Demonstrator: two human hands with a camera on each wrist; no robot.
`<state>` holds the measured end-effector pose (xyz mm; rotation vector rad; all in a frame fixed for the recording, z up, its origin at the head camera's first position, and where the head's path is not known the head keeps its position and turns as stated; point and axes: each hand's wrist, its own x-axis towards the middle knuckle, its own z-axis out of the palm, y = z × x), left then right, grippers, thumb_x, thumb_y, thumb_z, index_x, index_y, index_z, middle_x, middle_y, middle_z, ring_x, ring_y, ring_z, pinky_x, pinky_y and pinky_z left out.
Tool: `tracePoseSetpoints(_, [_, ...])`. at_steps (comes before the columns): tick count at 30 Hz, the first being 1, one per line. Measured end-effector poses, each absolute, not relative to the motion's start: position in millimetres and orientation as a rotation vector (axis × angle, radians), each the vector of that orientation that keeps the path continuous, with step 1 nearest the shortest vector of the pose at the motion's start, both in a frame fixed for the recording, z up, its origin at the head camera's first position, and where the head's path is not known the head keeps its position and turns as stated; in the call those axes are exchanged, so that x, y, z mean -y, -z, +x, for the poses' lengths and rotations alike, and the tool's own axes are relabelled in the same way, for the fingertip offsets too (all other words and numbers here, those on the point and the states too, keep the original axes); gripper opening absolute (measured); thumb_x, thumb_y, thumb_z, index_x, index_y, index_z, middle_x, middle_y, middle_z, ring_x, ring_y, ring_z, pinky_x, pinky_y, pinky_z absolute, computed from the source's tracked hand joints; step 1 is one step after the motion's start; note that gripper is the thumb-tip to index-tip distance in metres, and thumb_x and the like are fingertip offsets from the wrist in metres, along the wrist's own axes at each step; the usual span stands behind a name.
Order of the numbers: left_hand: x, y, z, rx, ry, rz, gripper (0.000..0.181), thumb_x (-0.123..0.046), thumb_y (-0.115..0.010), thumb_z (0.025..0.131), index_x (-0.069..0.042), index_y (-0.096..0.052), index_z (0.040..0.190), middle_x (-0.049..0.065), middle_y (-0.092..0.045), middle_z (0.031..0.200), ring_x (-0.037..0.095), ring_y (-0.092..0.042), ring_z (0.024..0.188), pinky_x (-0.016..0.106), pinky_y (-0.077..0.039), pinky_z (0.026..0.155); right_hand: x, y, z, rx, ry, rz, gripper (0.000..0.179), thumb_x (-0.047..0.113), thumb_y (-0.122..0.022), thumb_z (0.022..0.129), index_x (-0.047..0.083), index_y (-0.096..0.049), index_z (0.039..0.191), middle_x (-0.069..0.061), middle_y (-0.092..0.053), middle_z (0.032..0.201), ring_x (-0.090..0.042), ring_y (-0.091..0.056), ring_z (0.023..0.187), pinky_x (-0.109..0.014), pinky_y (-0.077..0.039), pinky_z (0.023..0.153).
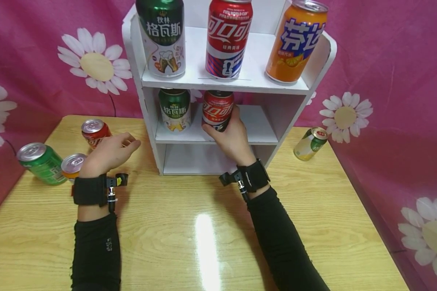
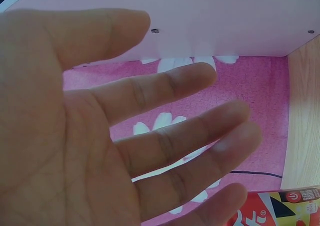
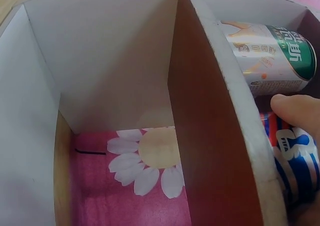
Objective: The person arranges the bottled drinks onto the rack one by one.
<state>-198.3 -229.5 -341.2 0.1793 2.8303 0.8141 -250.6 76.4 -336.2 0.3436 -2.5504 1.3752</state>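
Observation:
On the middle level of a white shelf unit (image 1: pixel 211 84), my right hand (image 1: pixel 235 135) grips a red cola can (image 1: pixel 217 108), its thumb across the front. In the right wrist view the thumb lies against the blue-and-red lower part of that cola can (image 3: pixel 295 153). Just left of it stands a green-and-white kvass can (image 1: pixel 175 110) on the same level. My left hand (image 1: pixel 111 152) hovers over the table's left side with nothing in it, fingers spread and slightly bent in the left wrist view (image 2: pixel 150 136). Behind it is another red cola can (image 1: pixel 94 131).
The top level carries a kvass can (image 1: pixel 165 38), a cola can (image 1: pixel 227 40) and an orange soda can (image 1: pixel 295 42). A green can (image 1: pixel 43 163) and an orange can (image 1: pixel 73 165) stand at the table's left. At right sits a green-and-white can (image 1: pixel 310 144). Flowered pink cloth (image 1: pixel 378 52) surrounds the table.

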Motion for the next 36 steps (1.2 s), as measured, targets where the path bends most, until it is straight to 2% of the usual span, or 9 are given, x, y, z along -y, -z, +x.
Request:
tracePoseSetpoints(8, [225.2, 342.4, -197.7, -2.832, -0.836, 0.235, 0.052, -0.040, -0.039, 0.100, 0.004, -0.050, 0.127, 0.028, -0.054, 0.123, 0.041, -0.051, 0.109, 0.056, -0.043, 0.088, -84.4, 333.3, -248.3, 2.532, -1.413, 0.411, 0.084, 0.040, -0.073, 0.080, 0.005, -0.027, 0.141, -0.010, -0.047, 0.130, -0.019, -0.047, 0.117, -0.032, -0.038, 0.099])
tracePoseSetpoints(16, [209.4, 345.8, -193.4, -2.878, -0.795, 0.298, 0.043, -0.028, -0.044, 0.099, 0.005, -0.053, 0.125, 0.026, -0.057, 0.119, 0.039, -0.054, 0.107, 0.055, -0.043, 0.089, -114.6, 331.7, -237.0, 2.625, -0.973, 0.617, 0.074, 0.041, -0.070, 0.083, 0.002, -0.040, 0.139, -0.014, -0.045, 0.136, -0.025, -0.040, 0.126, -0.036, -0.030, 0.107])
tracePoseSetpoints(23, [202.9, 347.4, -178.1, -2.928, -0.648, 0.307, 0.048, -0.030, -0.046, 0.098, 0.005, -0.049, 0.132, 0.030, -0.047, 0.127, 0.044, -0.046, 0.114, 0.060, -0.039, 0.092, -152.8, 333.2, -212.9, 2.708, -0.780, 0.733, 0.069, 0.037, -0.072, 0.083, 0.003, -0.045, 0.137, -0.016, -0.038, 0.142, -0.029, -0.036, 0.129, -0.046, -0.032, 0.105])
tracePoseSetpoints(27, [206.7, 351.0, -164.0, -2.992, -0.598, 0.329, 0.047, -0.030, -0.051, 0.097, 0.005, -0.052, 0.128, 0.030, -0.048, 0.124, 0.044, -0.046, 0.111, 0.059, -0.040, 0.091, -170.6, 335.2, -200.2, 2.710, -0.705, 0.788, 0.069, 0.033, -0.074, 0.082, 0.004, -0.046, 0.137, -0.016, -0.036, 0.144, -0.031, -0.033, 0.133, -0.049, -0.032, 0.105])
tracePoseSetpoints(36, [218.6, 364.0, -142.8, -3.064, -0.489, 0.345, 0.045, -0.031, -0.056, 0.095, 0.004, -0.055, 0.123, 0.028, -0.051, 0.122, 0.043, -0.047, 0.112, 0.059, -0.040, 0.091, -201.8, 347.0, -177.2, 2.642, -0.648, 0.872, 0.056, 0.025, -0.076, 0.080, -0.003, -0.056, 0.124, -0.019, -0.046, 0.134, -0.034, -0.042, 0.125, -0.050, -0.037, 0.099])
